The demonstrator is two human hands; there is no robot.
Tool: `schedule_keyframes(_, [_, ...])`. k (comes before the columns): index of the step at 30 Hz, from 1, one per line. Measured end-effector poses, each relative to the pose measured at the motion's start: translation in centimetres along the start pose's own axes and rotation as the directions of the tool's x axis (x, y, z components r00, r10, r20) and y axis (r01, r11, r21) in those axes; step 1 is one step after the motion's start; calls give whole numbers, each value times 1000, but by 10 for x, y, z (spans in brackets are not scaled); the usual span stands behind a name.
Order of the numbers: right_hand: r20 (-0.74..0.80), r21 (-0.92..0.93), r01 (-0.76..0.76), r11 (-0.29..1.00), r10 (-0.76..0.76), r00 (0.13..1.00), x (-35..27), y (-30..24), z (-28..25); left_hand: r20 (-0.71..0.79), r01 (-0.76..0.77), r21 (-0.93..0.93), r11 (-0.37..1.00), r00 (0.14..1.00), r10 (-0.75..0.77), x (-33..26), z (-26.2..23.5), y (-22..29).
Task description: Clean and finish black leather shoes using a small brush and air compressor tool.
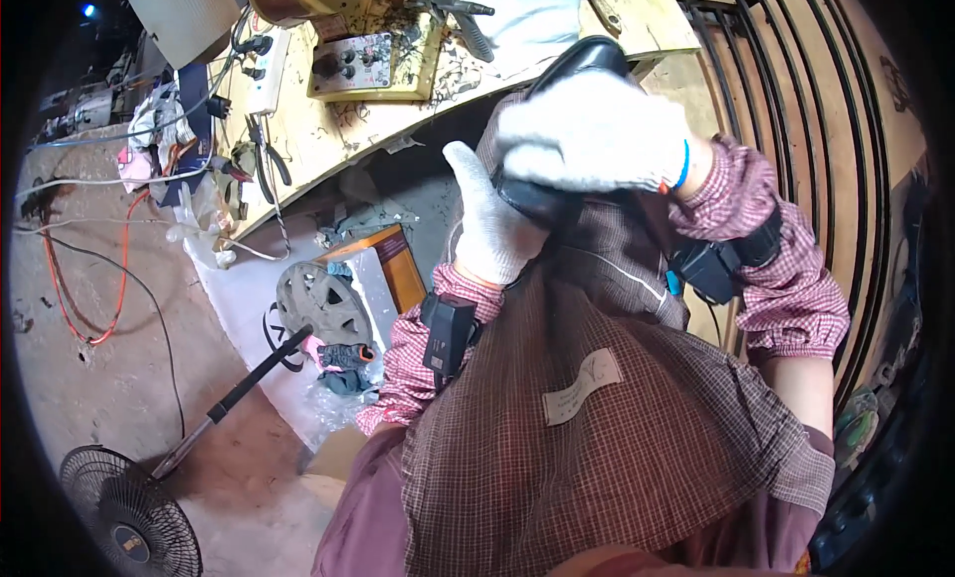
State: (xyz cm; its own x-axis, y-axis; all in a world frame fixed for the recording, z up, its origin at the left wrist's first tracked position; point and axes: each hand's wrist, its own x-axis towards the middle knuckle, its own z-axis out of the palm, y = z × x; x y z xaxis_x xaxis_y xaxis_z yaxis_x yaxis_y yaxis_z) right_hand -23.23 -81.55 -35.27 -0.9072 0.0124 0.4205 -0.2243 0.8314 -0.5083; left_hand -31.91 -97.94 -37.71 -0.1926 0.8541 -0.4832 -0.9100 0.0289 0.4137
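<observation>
A black leather shoe (587,64) lies aslant above my lap, its shiny far end pointing up toward the workbench. My left hand (497,219), in a white knitted glove, holds the shoe's near end from the left; its thumb sticks up and its other fingers are mostly hidden. Across the middle of the shoe lies my right hand (602,134), also in a white glove and slightly blurred. Its fingers curve down over the shoe, and whether something small is under them is hidden. A brown checked apron (497,418) covers my lap beneath.
The workbench (368,129) ahead carries a control box with knobs (353,65), pliers (463,20), a brush (597,5), a power strip (264,70) and dark scraps. Black metal bars (796,90) stand on the right. At left are a standing fan (129,517) and cables.
</observation>
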Motion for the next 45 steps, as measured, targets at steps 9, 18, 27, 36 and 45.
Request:
schedule_keyframes(9, [-183,-254,-81,964,34,983,0,13,-32,63,-194,-219,956,975,212,14,-33,27])
schedule_keyframes(18, [-41,171,-290,942,300,953,-36,-54,29,-87,-252,-101,962,966,244,14,-48,30])
schedule_keyframes(27, [136,265,-384,884,360,923,-39,-55,26,-70,-206,-144,968,978,197,16,-36,27])
schedule_keyframes(36, [201,266,-401,877,356,913,-36,-66,31,-164,-179,-148,973,974,154,16,-32,27])
schedule_keyframes(45, [213,243,-350,905,302,929,-42,-67,38,258,-26,-471,882,952,166,18,-73,35])
